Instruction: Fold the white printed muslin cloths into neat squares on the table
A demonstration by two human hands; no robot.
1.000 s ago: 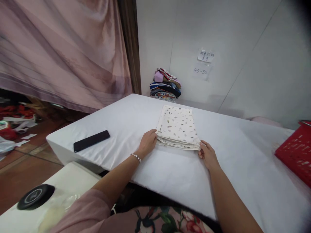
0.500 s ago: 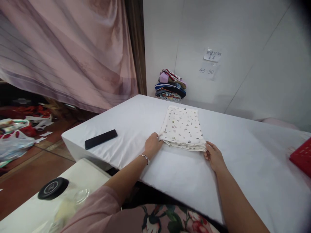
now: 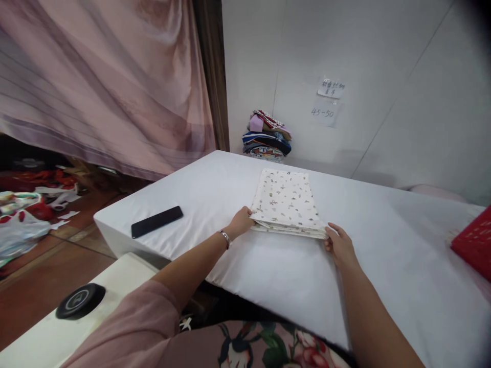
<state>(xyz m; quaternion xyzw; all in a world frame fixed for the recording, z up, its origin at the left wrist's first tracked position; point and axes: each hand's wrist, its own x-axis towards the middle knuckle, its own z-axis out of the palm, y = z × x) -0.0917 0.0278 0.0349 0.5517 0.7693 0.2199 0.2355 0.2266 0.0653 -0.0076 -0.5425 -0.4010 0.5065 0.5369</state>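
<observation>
A folded white cloth (image 3: 286,197) with a small scattered print lies on the white-covered table (image 3: 284,271), its layered edge towards me. My left hand (image 3: 241,222) pinches its near left corner; a bracelet circles that wrist. At the near right corner, my right hand (image 3: 339,242) has thumb and fingers closed on the cloth's edge. The fingertips of the left hand are partly hidden by the fabric.
A black phone (image 3: 157,221) lies on the table's left. Beyond the far edge is a stack of folded fabrics (image 3: 266,135) by the wall. Red fabric (image 3: 473,245) sits at the right. A round black object (image 3: 80,300) rests on a lower white surface (image 3: 126,268).
My left hand has shifted slightly at the near left corner, and the cloth's front layers lie a little differently there. The view has moved slightly. Both hands stay at the cloth's corners.
</observation>
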